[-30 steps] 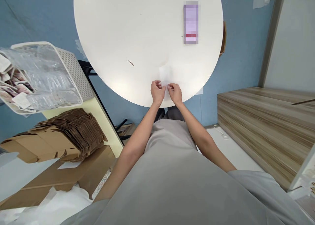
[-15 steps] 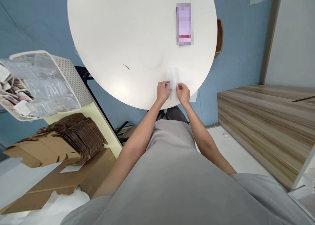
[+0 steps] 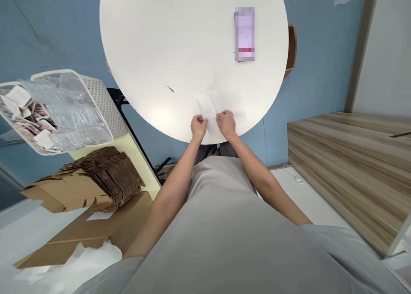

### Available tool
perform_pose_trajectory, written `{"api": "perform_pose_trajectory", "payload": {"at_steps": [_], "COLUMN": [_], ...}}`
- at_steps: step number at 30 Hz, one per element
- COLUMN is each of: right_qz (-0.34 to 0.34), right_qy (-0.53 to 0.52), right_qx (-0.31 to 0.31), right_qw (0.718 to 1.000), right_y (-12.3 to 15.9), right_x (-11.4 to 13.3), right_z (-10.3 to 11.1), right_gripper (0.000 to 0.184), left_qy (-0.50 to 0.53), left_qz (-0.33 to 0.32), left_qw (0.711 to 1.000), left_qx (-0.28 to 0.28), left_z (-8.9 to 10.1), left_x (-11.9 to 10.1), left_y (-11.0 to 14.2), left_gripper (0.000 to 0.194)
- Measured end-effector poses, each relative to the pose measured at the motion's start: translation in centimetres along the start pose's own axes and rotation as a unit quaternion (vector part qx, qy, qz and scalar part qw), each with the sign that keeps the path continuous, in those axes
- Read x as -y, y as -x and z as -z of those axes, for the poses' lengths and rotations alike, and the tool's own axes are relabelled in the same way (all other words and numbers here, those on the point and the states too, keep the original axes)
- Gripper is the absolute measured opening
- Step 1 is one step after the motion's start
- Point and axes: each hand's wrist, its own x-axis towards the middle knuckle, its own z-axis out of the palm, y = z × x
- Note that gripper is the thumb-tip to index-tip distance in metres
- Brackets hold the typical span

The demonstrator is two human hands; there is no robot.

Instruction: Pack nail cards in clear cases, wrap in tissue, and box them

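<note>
A thin, whitish, see-through sheet [image 3: 206, 104] lies near the front edge of the round white table [image 3: 144, 49]. Whether it is paper or plastic film I cannot tell. My left hand [image 3: 198, 127] pinches its left edge with thumb and forefinger. The fingers of my right hand [image 3: 226, 123] are drawn together on its right side, a short way from my left hand. A paler patch of the same sort of material [image 3: 236, 101] spreads over the table beyond my right hand.
Farther back on the table lies a pixelated purple rectangular object [image 3: 245, 34]. To the left stand white baskets [image 3: 102, 105] with clear plastic packaging and small cards, above stacked folded brown cardboard [image 3: 118, 178]. A wood-grain cabinet [image 3: 340, 169] is on the right.
Both hands have shifted left with the sheet, which now slants between them and shows more of its surface. The view has swung slightly, moving the surroundings rightward.
</note>
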Motion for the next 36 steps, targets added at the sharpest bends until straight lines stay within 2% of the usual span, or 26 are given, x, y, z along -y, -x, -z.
{"api": "perform_pose_trajectory", "payload": {"at_steps": [4, 8, 10, 14, 17, 20, 22, 24, 27, 30, 32, 36], "right_qz": [0.038, 0.010, -0.004, -0.025, -0.040, -0.040, -0.040, -0.042, -0.040, -0.036, -0.034, -0.015], "right_qy": [0.022, 0.052, 0.035, -0.068, -0.108, -0.096, -0.077, -0.061, -0.054, -0.053, -0.049, -0.046], "right_qx": [0.030, 0.023, 0.014, -0.028, -0.063, -0.062, -0.062, -0.068, -0.066, -0.068, -0.066, -0.030], "right_qw": [0.999, 0.998, 0.999, 0.997, 0.991, 0.993, 0.994, 0.995, 0.996, 0.996, 0.996, 0.998], "right_y": [-0.2, -0.3, -0.4, 0.2, 0.9, 1.1, 1.0, 0.8, 0.7, 0.8, 0.8, 0.2], "right_x": [0.9, 0.6, 0.2, -1.1, -2.3, -3.1, -3.4, -3.6, -3.6, -3.2, -2.7, -1.8], "right_z": [-0.4, 0.0, 0.5, 2.4, 4.0, 4.8, 4.8, 4.5, 3.7, 2.8, 2.2, 1.1], "right_gripper": [0.028, 0.028, 0.025, 0.036, 0.038, 0.035, 0.034, 0.033, 0.032, 0.034, 0.039, 0.049], "left_qy": [0.014, 0.011, 0.009, 0.015, 0.000, -0.008, -0.007, -0.008, -0.009, -0.003, 0.006, 0.018], "left_qz": [0.005, -0.030, -0.058, -0.092, -0.103, -0.124, -0.133, -0.127, -0.074, -0.037, -0.045, -0.073], "left_qw": [0.999, 0.999, 0.998, 0.994, 0.992, 0.987, 0.984, 0.988, 0.996, 0.996, 0.994, 0.995], "left_qx": [-0.029, -0.021, -0.001, 0.053, 0.070, 0.106, 0.119, 0.091, 0.045, 0.086, 0.099, 0.065], "left_z": [1.1, 0.7, -0.2, -3.1, -5.3, -6.3, -6.1, -5.5, -4.3, -3.1, -2.3, -0.9], "left_x": [0.4, -1.3, -2.6, -4.6, -5.3, -5.2, -4.8, -4.4, -3.8, -3.5, -3.4, -3.5], "left_y": [0.6, 1.9, 2.6, 3.4, 3.4, 3.2, 3.1, 2.9, 2.3, 1.7, 1.5, 1.8], "left_gripper": [0.021, 0.024, 0.028, 0.033, 0.035, 0.026, 0.024, 0.026, 0.032, 0.027, 0.022, 0.023]}}
